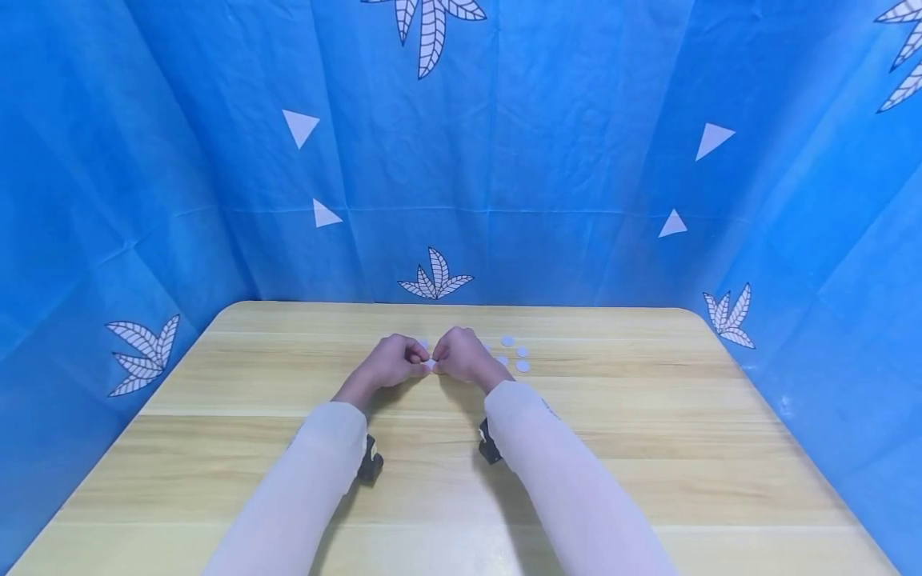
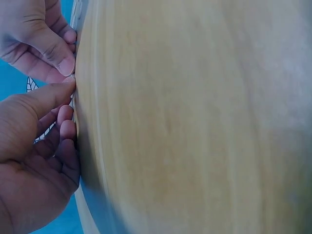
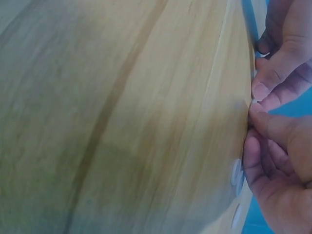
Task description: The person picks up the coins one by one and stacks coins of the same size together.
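Above the far middle of the wooden table, the left hand (image 1: 391, 362) and right hand (image 1: 464, 356) meet at their fingertips. Between them is a small white piece (image 1: 430, 364), pinched from both sides by thumb and finger. Mostly covered by the fingers, it shows only as a pale sliver in the wrist views, so its full shape is hidden. Several flat white discs lie near the right hand, among them one disc (image 1: 507, 341) behind it and another disc (image 1: 522, 366) to its right. A further white piece (image 1: 423, 344) shows just behind the gap between the hands.
The light wooden table (image 1: 216, 464) has rounded far corners. A blue curtain (image 1: 576, 160) with white leaf and triangle prints surrounds it at the back and sides. Dark wrist devices sit under both white sleeves (image 1: 310, 464).
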`<move>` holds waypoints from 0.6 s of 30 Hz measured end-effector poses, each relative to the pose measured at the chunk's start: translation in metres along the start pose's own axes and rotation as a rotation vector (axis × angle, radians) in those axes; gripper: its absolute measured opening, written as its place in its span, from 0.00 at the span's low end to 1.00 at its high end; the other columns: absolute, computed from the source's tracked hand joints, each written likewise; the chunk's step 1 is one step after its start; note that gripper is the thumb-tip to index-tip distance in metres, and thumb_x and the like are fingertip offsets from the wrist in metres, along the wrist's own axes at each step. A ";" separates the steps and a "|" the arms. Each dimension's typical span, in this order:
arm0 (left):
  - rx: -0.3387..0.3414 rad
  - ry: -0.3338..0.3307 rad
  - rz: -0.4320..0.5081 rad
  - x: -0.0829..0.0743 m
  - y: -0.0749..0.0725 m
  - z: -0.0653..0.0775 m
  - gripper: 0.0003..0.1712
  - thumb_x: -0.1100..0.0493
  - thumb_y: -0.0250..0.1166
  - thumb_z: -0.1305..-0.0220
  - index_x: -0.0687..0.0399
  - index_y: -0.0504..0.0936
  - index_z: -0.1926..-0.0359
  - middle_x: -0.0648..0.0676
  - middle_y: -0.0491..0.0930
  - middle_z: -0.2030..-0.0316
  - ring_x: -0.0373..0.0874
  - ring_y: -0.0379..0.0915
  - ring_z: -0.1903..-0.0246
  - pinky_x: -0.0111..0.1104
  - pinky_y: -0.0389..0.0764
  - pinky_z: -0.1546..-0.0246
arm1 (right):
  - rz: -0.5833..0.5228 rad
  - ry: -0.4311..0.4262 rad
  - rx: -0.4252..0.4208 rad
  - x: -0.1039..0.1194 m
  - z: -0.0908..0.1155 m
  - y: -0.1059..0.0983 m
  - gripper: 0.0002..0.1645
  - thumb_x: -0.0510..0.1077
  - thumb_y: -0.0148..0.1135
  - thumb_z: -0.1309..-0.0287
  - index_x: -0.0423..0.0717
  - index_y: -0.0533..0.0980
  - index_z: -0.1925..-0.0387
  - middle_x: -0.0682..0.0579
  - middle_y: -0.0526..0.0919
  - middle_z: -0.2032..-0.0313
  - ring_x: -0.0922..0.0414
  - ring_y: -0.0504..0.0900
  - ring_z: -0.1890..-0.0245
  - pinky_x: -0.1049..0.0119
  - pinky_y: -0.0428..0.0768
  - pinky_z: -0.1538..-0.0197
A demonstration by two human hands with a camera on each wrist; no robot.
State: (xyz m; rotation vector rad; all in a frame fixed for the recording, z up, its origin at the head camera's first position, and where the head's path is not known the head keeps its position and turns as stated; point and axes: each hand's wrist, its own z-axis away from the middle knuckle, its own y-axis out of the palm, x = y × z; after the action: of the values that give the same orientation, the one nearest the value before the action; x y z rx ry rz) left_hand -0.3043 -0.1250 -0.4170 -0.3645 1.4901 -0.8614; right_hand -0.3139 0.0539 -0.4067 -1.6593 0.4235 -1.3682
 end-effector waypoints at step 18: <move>-0.022 -0.057 0.019 0.001 0.000 0.001 0.09 0.58 0.76 0.39 0.57 0.87 0.62 0.51 0.82 0.67 0.46 0.74 0.61 0.41 0.75 0.49 | -0.022 0.005 0.041 -0.001 -0.003 -0.001 0.07 0.37 0.75 0.43 0.42 0.88 0.61 0.50 0.90 0.62 0.57 0.85 0.60 0.67 0.84 0.53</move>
State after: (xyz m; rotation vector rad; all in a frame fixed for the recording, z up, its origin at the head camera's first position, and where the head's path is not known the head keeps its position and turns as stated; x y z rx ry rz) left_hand -0.3031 -0.1262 -0.4172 -0.3877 1.4489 -0.8135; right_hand -0.3169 0.0541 -0.4067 -1.6319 0.3785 -1.3888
